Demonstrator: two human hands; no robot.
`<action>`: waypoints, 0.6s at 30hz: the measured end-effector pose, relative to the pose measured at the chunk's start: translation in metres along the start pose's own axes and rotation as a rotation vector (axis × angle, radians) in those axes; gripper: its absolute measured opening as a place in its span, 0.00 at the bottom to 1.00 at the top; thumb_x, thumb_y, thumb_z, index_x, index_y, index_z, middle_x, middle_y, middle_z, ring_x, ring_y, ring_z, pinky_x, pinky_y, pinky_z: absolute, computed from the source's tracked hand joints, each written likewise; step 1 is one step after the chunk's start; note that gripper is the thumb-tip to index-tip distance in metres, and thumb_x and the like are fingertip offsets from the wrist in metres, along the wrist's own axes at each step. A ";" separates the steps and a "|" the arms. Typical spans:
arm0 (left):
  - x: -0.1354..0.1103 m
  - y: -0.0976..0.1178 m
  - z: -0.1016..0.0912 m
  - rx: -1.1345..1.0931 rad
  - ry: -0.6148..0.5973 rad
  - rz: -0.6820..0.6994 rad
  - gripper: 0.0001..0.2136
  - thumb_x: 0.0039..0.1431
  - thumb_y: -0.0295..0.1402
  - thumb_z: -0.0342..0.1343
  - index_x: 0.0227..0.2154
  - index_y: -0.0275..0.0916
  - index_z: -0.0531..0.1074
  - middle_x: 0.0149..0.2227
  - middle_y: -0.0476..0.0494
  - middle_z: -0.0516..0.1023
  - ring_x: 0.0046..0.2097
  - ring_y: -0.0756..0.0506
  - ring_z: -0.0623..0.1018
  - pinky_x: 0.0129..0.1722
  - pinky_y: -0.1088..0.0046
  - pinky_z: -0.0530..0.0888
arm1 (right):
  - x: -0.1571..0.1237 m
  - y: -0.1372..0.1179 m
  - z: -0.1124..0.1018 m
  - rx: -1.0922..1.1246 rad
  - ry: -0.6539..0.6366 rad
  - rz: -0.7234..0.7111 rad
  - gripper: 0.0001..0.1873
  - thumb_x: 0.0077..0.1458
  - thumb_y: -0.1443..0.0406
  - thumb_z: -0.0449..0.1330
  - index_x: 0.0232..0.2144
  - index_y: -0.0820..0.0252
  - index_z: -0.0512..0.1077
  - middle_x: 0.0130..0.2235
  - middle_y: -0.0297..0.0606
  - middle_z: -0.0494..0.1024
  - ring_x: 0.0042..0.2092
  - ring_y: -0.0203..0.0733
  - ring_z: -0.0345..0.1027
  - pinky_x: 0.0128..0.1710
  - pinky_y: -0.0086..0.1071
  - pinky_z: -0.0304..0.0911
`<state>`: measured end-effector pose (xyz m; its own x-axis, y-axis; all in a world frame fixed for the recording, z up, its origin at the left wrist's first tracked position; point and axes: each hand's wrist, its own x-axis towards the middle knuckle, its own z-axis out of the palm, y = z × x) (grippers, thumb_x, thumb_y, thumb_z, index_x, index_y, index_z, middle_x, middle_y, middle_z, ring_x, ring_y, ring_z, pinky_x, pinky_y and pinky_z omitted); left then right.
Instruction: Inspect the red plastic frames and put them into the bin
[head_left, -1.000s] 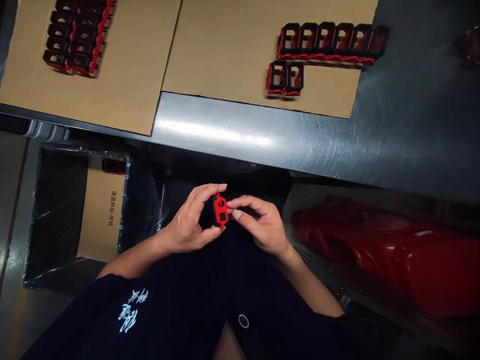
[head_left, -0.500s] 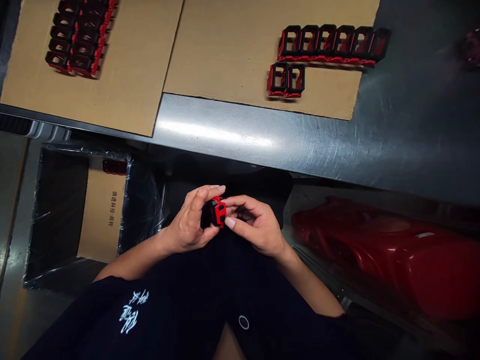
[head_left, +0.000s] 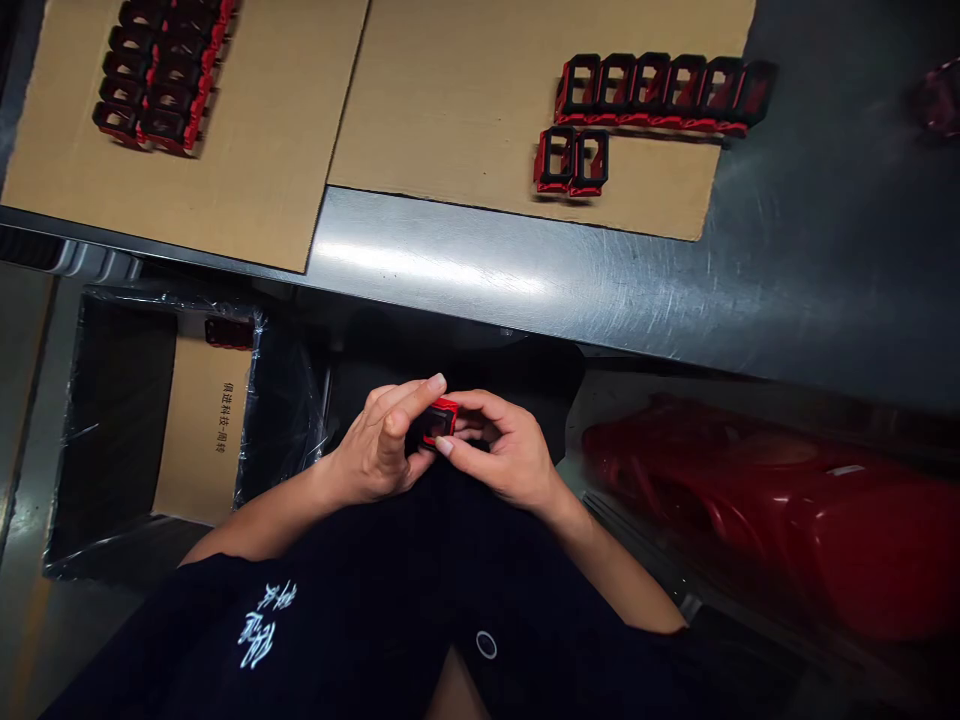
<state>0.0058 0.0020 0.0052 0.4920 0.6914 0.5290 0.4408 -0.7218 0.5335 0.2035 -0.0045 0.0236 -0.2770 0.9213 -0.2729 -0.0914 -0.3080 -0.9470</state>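
Both hands meet over my lap, below the edge of the steel table (head_left: 465, 270). My left hand (head_left: 379, 445) and my right hand (head_left: 499, 450) pinch one small red and black plastic part (head_left: 437, 421) between their fingertips. The fingers cover most of the part. On a cardboard sheet (head_left: 465, 110) at the back right lie a row of finished red and black frames (head_left: 660, 90) and a pair of the same frames (head_left: 571, 160) below it. A block of several more frames (head_left: 161, 75) sits on the left cardboard sheet (head_left: 225, 170).
A black bin lined with plastic film (head_left: 120, 430) stands at my left, with cardboard and one red part inside. A red plastic tub (head_left: 787, 520) lies at my right under the table. My dark shirt and trousers fill the bottom of the view.
The part has been turned between my fingers, from showing its red face with two openings to lying mostly hidden. Both hands have closed in tighter and lifted slightly.
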 end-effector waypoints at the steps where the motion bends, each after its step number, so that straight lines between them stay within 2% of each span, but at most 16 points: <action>1: -0.001 -0.001 0.001 -0.002 0.011 0.006 0.56 0.56 0.23 0.64 0.72 0.45 0.24 0.67 0.29 0.65 0.61 0.41 0.73 0.53 0.58 0.77 | 0.000 0.001 -0.001 0.051 -0.005 0.035 0.18 0.51 0.63 0.71 0.46 0.55 0.78 0.42 0.38 0.83 0.38 0.41 0.80 0.41 0.35 0.78; 8: -0.003 -0.002 0.002 -0.183 0.010 -0.017 0.58 0.54 0.26 0.67 0.72 0.49 0.25 0.71 0.27 0.58 0.61 0.39 0.74 0.54 0.57 0.78 | 0.003 0.013 -0.007 0.436 -0.133 0.209 0.18 0.51 0.61 0.71 0.46 0.57 0.80 0.39 0.37 0.83 0.37 0.42 0.79 0.40 0.37 0.76; 13: 0.004 0.003 0.001 -0.390 -0.016 -0.114 0.60 0.54 0.26 0.68 0.71 0.52 0.22 0.73 0.26 0.48 0.62 0.38 0.74 0.54 0.53 0.79 | 0.008 0.012 -0.007 0.570 -0.195 0.324 0.14 0.52 0.61 0.68 0.40 0.63 0.81 0.31 0.37 0.80 0.31 0.39 0.76 0.33 0.31 0.73; 18: 0.008 0.005 0.003 -0.482 0.017 -0.196 0.58 0.54 0.27 0.67 0.72 0.50 0.25 0.73 0.26 0.49 0.60 0.40 0.73 0.54 0.55 0.78 | 0.012 0.013 -0.006 0.665 -0.211 0.434 0.17 0.50 0.60 0.68 0.40 0.66 0.80 0.30 0.37 0.80 0.29 0.38 0.76 0.30 0.29 0.73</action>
<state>0.0143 0.0035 0.0104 0.4212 0.8155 0.3969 0.1262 -0.4860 0.8648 0.2045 0.0041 0.0075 -0.5863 0.6442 -0.4913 -0.4638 -0.7641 -0.4483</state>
